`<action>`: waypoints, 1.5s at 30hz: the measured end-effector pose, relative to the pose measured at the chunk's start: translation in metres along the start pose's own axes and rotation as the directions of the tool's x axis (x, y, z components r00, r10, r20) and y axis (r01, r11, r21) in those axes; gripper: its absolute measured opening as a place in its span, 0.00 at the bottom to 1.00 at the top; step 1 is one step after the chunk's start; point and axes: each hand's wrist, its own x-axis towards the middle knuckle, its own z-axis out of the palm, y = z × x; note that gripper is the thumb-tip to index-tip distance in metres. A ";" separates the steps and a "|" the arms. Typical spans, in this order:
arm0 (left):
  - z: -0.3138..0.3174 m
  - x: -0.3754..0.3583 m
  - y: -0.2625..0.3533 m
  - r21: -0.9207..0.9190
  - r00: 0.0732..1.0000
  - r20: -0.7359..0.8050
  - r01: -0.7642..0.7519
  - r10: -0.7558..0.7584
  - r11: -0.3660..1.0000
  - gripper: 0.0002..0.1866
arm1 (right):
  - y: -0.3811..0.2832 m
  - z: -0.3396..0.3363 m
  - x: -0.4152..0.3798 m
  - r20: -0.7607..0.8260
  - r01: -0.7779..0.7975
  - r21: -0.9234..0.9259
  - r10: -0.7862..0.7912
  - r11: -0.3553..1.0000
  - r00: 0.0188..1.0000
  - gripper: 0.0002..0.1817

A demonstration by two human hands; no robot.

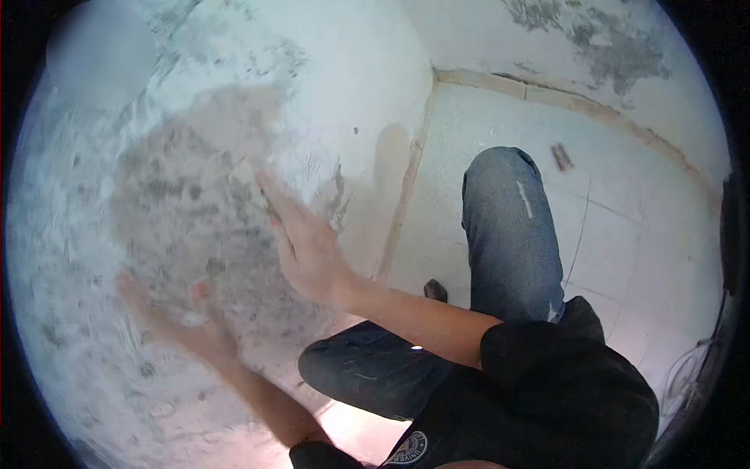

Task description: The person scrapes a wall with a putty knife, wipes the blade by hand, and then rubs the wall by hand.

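Note:
A patchy white wall (328, 70) fills the left side, with a large grey-brown stained area (187, 187) marked by dark spots. My right hand (308, 250) is at the right part of this stain, its fingers pressed together along a thin, flat, light-coloured piece (248, 181). That piece lies at the wall surface; its kind is hard to make out, and part of it is behind the fingers. Lower left, my left hand (191, 328) is close to the wall, slightly blurred, with thumb and fingers apart and nothing in it.
My bent knee in jeans (512, 227) stands over the tiled floor (617, 250). A small brownish block (562, 156) lies on the tiles. Another wall (578, 47) with dark stains meets the first at the corner. Cables (687, 371) hang at the lower right.

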 end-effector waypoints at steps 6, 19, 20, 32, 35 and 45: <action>-0.019 0.028 -0.107 0.720 0.974 -0.135 -0.032 0.184 0.693 0.40 | 0.049 -0.019 0.063 -0.154 -0.123 -0.033 0.116 0.992 0.981 0.32; -0.012 0.032 -0.116 0.785 0.970 0.002 -0.152 0.242 0.600 0.38 | 0.102 -0.012 0.110 -0.158 -0.133 -0.084 0.119 0.988 0.980 0.35; -0.009 0.032 -0.109 0.789 0.967 -0.007 -0.151 0.255 0.595 0.38 | 0.106 -0.011 0.110 -0.160 -0.138 -0.078 0.124 0.987 0.979 0.35; -0.007 0.033 -0.103 0.806 0.968 -0.002 -0.147 0.252 0.573 0.41 | 0.110 -0.004 0.115 -0.159 -0.082 -0.222 0.046 0.972 0.986 0.38; -0.005 0.034 -0.103 0.788 0.962 0.001 -0.169 0.274 0.593 0.40 | 0.112 -0.004 0.115 -0.157 -0.079 -0.198 0.047 0.977 0.986 0.38; -0.005 0.035 -0.095 0.781 0.962 0.001 -0.171 0.273 0.601 0.39 | 0.110 -0.003 0.113 -0.150 -0.057 -0.196 0.027 0.979 0.988 0.39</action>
